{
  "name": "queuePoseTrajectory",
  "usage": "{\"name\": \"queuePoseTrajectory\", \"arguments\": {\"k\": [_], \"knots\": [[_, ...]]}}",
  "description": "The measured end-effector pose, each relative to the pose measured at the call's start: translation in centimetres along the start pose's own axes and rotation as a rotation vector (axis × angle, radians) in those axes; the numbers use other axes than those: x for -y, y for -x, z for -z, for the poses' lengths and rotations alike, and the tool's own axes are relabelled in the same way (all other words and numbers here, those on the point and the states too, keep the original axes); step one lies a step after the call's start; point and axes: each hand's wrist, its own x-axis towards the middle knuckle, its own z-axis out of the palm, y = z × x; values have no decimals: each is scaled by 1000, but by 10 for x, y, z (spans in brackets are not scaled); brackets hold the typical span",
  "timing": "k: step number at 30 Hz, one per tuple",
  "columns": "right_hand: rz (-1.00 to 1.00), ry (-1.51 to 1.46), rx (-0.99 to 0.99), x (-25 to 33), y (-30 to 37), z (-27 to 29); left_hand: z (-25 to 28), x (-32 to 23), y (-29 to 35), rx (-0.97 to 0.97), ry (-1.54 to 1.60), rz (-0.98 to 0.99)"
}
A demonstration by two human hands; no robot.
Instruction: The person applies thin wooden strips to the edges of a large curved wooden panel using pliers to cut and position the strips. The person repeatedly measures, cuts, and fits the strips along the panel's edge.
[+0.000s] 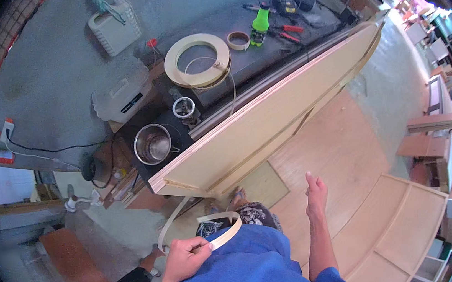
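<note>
- Strip [226, 237], pale and thin, curls in a loop in the head view, on the wearer's side of the near end of the long wooden panel [272, 124]; the left hand [186, 259] pinches it between thumb and fingers, probably because so springy a band would uncoil if freed.
- Right hand [316, 193] hovers right of the panel, above the floor [361, 131]; it grasps nothing that shows, fingers loose.
- Beyond the panel, a dark bench [274, 59] bears a large banding roll [173, 68], a metal cup [153, 144] and a green bottle [260, 25]; the roll lies flat, likely for steadiness.
- Farther right of the panel sits a framed board [389, 226]; the room looks like a workshop.
</note>
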Motion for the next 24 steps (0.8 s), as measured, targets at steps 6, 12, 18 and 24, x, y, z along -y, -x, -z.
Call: {"name": "queuePoseTrajectory", "arguments": {"k": [6, 12, 18, 24], "knots": [[995, 506, 197, 187, -40, -35, -7, 14, 18, -158, 82, 22], [1132, 978, 355, 322, -257, -158, -53, -18, 6, -302, 54, 65], [1030, 1388, 371, 365, -406, -239, -112, -81, 8, -532, -40, 214], [874, 1640, 513, 386, -429, -251, -150, -115, 15, -686, 162, 239]]}}
